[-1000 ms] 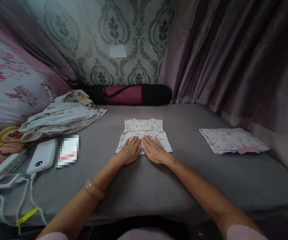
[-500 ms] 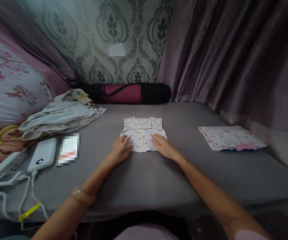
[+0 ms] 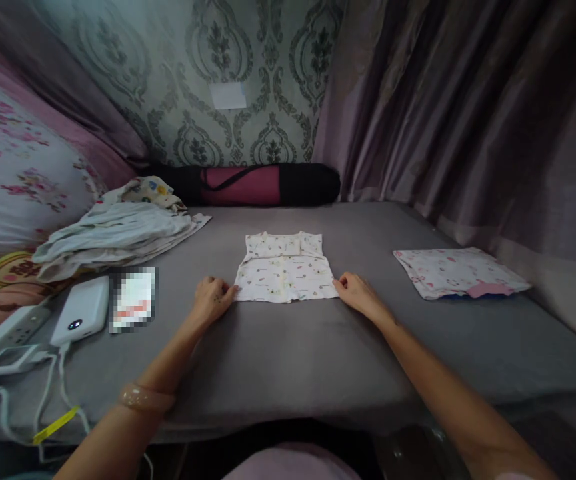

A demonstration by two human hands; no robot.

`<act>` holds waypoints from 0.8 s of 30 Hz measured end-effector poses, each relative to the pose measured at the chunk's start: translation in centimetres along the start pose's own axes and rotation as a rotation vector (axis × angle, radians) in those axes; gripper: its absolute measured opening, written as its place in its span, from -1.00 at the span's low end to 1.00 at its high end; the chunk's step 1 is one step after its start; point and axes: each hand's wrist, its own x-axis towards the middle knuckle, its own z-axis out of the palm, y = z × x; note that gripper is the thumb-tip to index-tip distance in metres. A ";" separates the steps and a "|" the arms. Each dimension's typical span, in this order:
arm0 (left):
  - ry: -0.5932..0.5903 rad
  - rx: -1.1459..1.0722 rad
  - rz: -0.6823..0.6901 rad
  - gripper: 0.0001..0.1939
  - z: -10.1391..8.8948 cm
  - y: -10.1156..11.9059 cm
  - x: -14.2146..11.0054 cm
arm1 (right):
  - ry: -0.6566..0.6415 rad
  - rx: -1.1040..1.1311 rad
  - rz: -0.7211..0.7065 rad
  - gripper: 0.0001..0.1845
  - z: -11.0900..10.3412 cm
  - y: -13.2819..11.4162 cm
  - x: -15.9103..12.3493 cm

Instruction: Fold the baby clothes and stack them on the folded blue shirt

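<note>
A thick, glossy beige bangle point(image 3: 147, 400) is worn behind the left hand point(image 3: 214, 298); a small dark mark point(image 3: 397, 323) sits just behind the right hand point(image 3: 357, 292); pale pink clothing point(image 3: 291, 464) shows between and behind both.

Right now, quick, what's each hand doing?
Left hand: closed, pinching the near left corner of the printed garment.
Right hand: closed, pinching its near right corner.
</note>
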 end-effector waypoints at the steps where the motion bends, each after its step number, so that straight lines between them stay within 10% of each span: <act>1: -0.010 -0.002 -0.001 -0.58 0.0 0.1 0.0 | -0.005 -0.003 0.000 -0.71 0.0 -0.1 -0.1; 10: 0.120 -0.040 0.237 -0.62 0.3 0.8 -0.5 | 0.141 -0.123 -0.172 -0.67 0.1 -1.0 -1.1; 15: 0.082 0.003 0.094 -0.63 0.3 -0.2 -0.3 | 0.055 -0.080 0.038 -0.68 0.2 -0.3 -0.8; 24: 0.052 -0.005 0.069 -0.61 0.5 0.1 -0.2 | -0.001 0.031 -0.003 -0.79 0.7 0.0 -0.2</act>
